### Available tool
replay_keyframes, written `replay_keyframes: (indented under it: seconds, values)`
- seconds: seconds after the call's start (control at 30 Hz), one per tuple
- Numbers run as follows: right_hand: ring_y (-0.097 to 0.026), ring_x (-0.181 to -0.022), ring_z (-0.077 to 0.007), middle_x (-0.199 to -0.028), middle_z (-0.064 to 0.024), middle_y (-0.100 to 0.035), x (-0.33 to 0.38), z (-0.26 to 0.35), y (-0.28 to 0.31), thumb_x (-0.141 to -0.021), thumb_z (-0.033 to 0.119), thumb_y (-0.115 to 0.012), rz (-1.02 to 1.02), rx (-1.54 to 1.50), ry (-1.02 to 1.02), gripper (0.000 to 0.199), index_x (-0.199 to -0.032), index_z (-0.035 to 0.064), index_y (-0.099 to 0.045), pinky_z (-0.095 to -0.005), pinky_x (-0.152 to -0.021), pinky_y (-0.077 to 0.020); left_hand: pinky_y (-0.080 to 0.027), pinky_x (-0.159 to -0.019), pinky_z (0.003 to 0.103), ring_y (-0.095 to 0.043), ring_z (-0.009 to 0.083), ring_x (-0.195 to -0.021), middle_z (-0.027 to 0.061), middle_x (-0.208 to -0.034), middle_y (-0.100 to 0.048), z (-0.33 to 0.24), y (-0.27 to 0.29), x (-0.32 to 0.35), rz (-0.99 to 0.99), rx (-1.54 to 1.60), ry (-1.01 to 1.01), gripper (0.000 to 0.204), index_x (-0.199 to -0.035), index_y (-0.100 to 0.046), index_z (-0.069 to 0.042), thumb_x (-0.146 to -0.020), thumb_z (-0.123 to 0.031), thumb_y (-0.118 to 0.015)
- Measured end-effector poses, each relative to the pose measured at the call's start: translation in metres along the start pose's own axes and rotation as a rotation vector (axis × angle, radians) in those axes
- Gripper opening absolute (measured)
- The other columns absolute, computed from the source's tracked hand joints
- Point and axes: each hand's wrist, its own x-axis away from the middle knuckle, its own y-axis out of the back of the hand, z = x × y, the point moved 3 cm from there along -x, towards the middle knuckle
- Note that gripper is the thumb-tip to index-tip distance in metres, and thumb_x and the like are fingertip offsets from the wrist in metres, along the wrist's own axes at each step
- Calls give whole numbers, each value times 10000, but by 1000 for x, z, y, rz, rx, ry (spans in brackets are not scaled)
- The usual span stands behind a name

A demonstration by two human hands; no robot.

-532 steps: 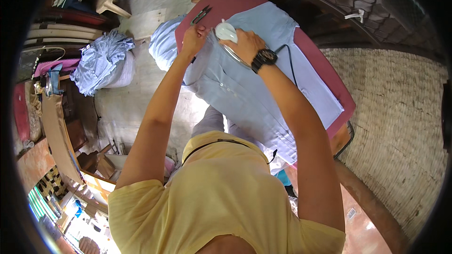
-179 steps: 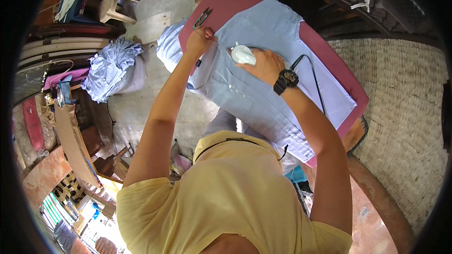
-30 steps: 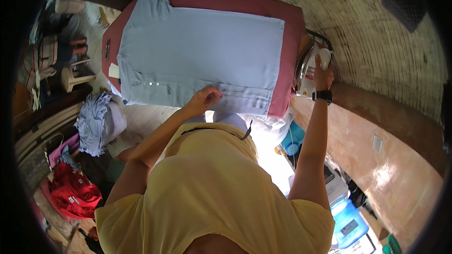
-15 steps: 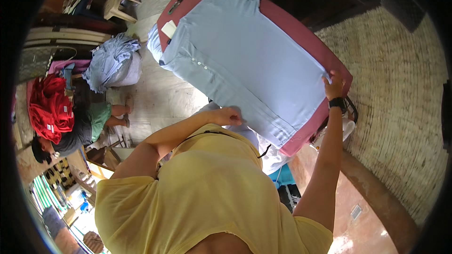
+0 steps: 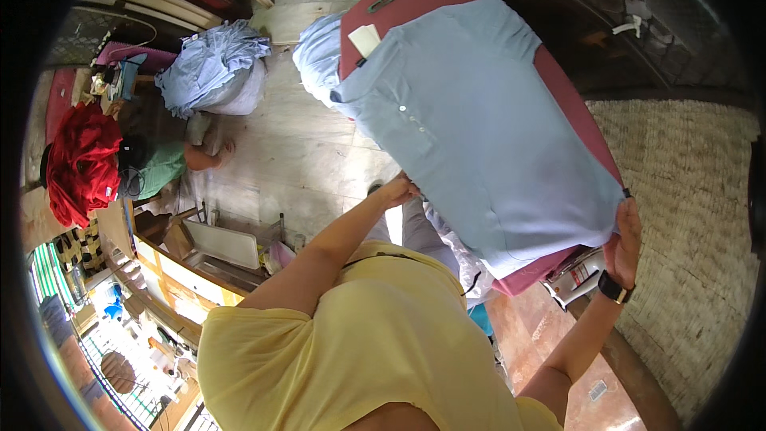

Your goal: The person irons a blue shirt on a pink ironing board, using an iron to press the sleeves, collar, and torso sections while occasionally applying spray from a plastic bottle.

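A light blue polo shirt (image 5: 487, 128) lies spread on a maroon padded ironing board (image 5: 570, 100), its collar toward the far left and its hem toward me. Small white buttons show on its short placket. My left hand (image 5: 399, 189) is closed at the shirt's near side edge, the fabric seeming pinched at its fingertips. At the hem's right corner, my right hand (image 5: 626, 243) grips the cloth, thumb and fingers partly hidden by it. A small black piece sticks out just above those fingers. The hem bulges slightly between both hands.
A white card (image 5: 365, 40) and a small dark tool (image 5: 384, 0) lie at the board's far end. A pale appliance (image 5: 576, 278) sits by its near right corner. Blue garments (image 5: 211, 68) are heaped at left, near red garments (image 5: 84, 164) and a partly hidden person.
My right hand has gone from resting on the hem's corner to gripping it. My left hand has come to the shirt's side edge. The shirt's near side has shifted, and the view has swung.
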Motion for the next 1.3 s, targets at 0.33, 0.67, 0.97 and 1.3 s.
replay_keyframes:
  seconds: [0.33, 0.67, 0.97, 1.3]
  values:
    - [-572, -1106, -144, -1254, -104, -586, 39, 68, -156, -1012, 164, -547, -174, -13, 291, 404, -1378, 4, -482, -299, -940, -460, -472, -939, 317, -551, 186, -1169, 49, -1354, -494, 28, 30, 0, 190, 11, 86, 706, -1448, -371, -135, -813, 131, -526]
    - [-526, -1227, -282, -1374, -217, -503, 54, 121, -252, -1049, 81, -373, 319, -229, 563, 379, -1383, -85, -441, -411, -1087, -406, -451, -960, 477, -546, 338, -1175, 65, -1200, -580, 43, -6, 67, 201, 179, 329, 633, -1413, -402, -76, -965, -508, -514]
    - [-513, -1235, -338, -1336, -253, -514, 95, 138, -302, -1011, 77, -448, 616, -510, 588, 361, -1310, -124, -472, -459, -1089, -412, -363, -1075, 496, -470, 346, -1279, 142, -1314, -532, -44, 31, 126, 281, 883, -47, 552, -1273, -508, -84, -982, -544, -409]
    - [-468, -1275, -373, -1351, -288, -474, 172, 142, -271, -985, 74, -456, 453, -475, 853, 374, -1280, -155, -468, -503, -1123, -363, -380, -1055, 404, -545, 224, -1170, 53, -1277, -610, -113, -10, 180, 495, 271, -258, 537, -1278, -542, -71, -980, -516, -499]
